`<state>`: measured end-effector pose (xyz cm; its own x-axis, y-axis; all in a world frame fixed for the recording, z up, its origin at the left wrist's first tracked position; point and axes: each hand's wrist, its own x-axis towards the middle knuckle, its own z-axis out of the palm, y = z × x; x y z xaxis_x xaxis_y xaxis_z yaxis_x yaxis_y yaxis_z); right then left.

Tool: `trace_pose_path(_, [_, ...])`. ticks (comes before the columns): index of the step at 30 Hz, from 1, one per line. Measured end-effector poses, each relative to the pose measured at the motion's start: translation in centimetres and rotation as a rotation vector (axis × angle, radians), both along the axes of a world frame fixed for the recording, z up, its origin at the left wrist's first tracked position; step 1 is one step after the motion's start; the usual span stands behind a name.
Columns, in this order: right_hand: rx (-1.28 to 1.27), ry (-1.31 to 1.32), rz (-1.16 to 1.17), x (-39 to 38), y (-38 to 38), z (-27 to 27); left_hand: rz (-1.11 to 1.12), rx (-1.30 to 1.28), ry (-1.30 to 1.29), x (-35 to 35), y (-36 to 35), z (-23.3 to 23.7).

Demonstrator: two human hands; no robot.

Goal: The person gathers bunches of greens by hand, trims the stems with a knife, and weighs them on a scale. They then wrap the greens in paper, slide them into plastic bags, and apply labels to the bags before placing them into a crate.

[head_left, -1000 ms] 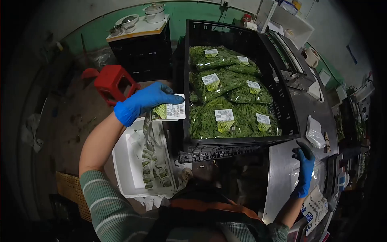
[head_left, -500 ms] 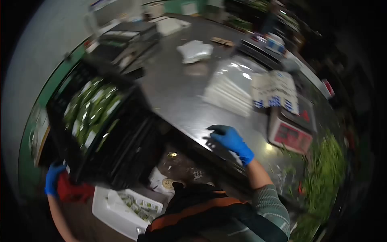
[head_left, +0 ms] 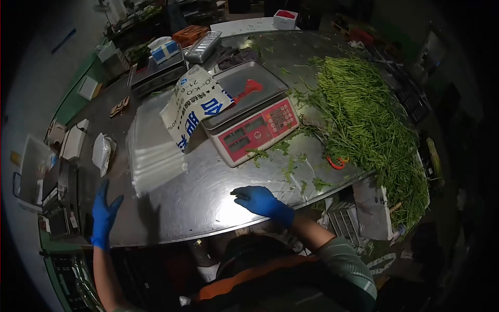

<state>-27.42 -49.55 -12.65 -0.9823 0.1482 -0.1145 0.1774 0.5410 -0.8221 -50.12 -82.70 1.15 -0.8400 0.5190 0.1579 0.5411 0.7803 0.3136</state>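
My left hand (head_left: 105,216), in a blue glove, hovers over the left front part of the metal table (head_left: 182,213) with thumb and fingers spread. Nothing is in it. Also gloved in blue, my right hand (head_left: 262,202) is low over the table's front edge, its fingers reaching left, slightly bent, with no object showing in them. Beyond the hands lies a stack of clear plastic bags (head_left: 156,169). A printed white sack piece (head_left: 195,106) overlaps the bags and the red-and-white digital scale (head_left: 257,132). A white packet (head_left: 104,153) rests ahead of my left hand.
A large heap of leafy green stems (head_left: 364,104) covers the table's right side, with an orange-red looped item (head_left: 338,163) at its edge. A second scale (head_left: 158,73) stands at the back left, bearing a blue-and-white box (head_left: 163,49). Wrapped green vegetables (head_left: 86,278) sit below, lower left.
The view has swung right, bringing the scale and greens to the middle. My left hand has left the black crate's side and come up over the table; my right hand stays near the front edge.
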Motion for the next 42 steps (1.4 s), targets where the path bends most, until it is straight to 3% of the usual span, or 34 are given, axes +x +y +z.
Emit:
trace_pose_path(2, [0.021,-0.026,-0.109,1.9,1.2,-1.1,-0.228,0.150,-0.050,-4.2,8.0,-2.6])
trace_pose_path(4, [0.273,0.328,-0.266,5.2,2.6,-3.4,-0.373,0.148,0.015,-7.3,15.6,-4.6])
trace_pose_path(6, [0.292,0.229,-0.413,8.4,4.0,-1.6,-0.487,0.198,0.045,-9.5,23.7,-7.2])
trace_pose_path(8, [0.220,0.032,-0.557,11.2,4.8,-0.5,-0.347,0.328,-0.231,-9.1,30.2,-7.6])
trace_pose_path(9, [0.158,0.054,-0.613,12.5,5.5,-1.1,-0.408,0.344,-0.337,-9.7,32.3,-7.5])
trace_pose_path(10, [0.164,0.056,-0.642,13.4,5.9,-0.9,-0.438,0.344,-0.339,-9.6,34.5,-7.0])
trace_pose_path(11, [0.138,0.046,-0.746,14.0,6.3,-0.7,-0.455,-0.172,-0.092,-9.4,36.6,-6.4])
trace_pose_path(12, [0.112,0.037,-0.842,14.5,7.0,-0.6,-0.458,-0.236,-0.017,-10.1,38.3,-7.2])
trace_pose_path(16, [0.187,0.114,-0.798,16.8,12.5,0.1,-0.335,-0.170,0.024,-11.7,43.4,-11.6])
trace_pose_path(19, [0.158,-0.089,-0.795,19.4,20.3,2.3,-0.225,-0.110,0.014,-11.9,45.1,-14.2])
trace_pose_path(20, [0.136,0.023,-0.863,20.2,23.7,2.5,-0.192,-0.067,-0.005,-11.6,45.4,-15.0])
trace_pose_path(21, [0.106,0.139,-0.925,20.6,27.4,2.8,-0.174,-0.033,-0.122,-8.0,45.9,-12.3])
trace_pose_path(23, [0.135,0.199,-0.883,19.3,34.6,4.4,-0.129,0.071,-0.463,-2.4,47.5,-8.4])
trace_pose_path(25, [0.073,0.320,-0.781,16.0,41.2,5.6,-0.087,0.285,-0.484,-4.7,48.4,-13.5])
trace_pose_path(26, [0.154,0.340,-0.695,14.0,44.2,6.0,-0.076,0.267,-0.313,-5.4,48.4,-14.8])
trace_pose_path(28, [0.234,0.391,-0.595,10.6,50.2,6.2,-0.057,0.212,-0.241,0.8,51.0,-8.4])
trace_pose_path(29, [0.456,0.337,-0.478,9.0,52.9,5.7,-0.036,0.216,-0.225,-0.6,51.0,-9.9])
trace_pose_path(30, [0.674,0.281,-0.361,7.8,55.4,5.1,-0.058,-0.029,0.023,-3.4,49.9,-13.2])
trace_pose_path(31, [0.663,0.295,-0.347,6.9,57.8,4.4,-0.079,-0.283,0.263,-4.9,49.3,-14.7])
trace_pose_path(33, [1.064,-0.103,-0.173,6.0,62.0,3.0,-0.048,-0.273,0.120,-1.1,49.9,-10.9])
trace_pose_path(34, [1.100,-0.256,-0.145,6.1,63.3,3.0,-0.036,-0.252,-0.023,0.6,50.0,-9.4])
trace_pose_path(38, [1.136,-0.184,-0.180,7.1,65.5,2.1,-0.166,-0.084,-0.150,0.0,43.5,-9.9])
trace_pose_path(39, [1.124,-0.186,-0.167,7.6,65.0,1.9,-0.153,-0.105,-0.352,0.8,43.2,-8.5])
trace_pose_path(40, [1.102,-0.174,-0.142,8.2,64.5,1.4,-0.149,-0.117,-0.358,2.0,43.6,-6.9])
trace_pose_path(42, [1.075,-0.168,-0.122,9.6,63.4,1.0,-0.232,-0.226,0.078,4.7,46.0,-4.2])
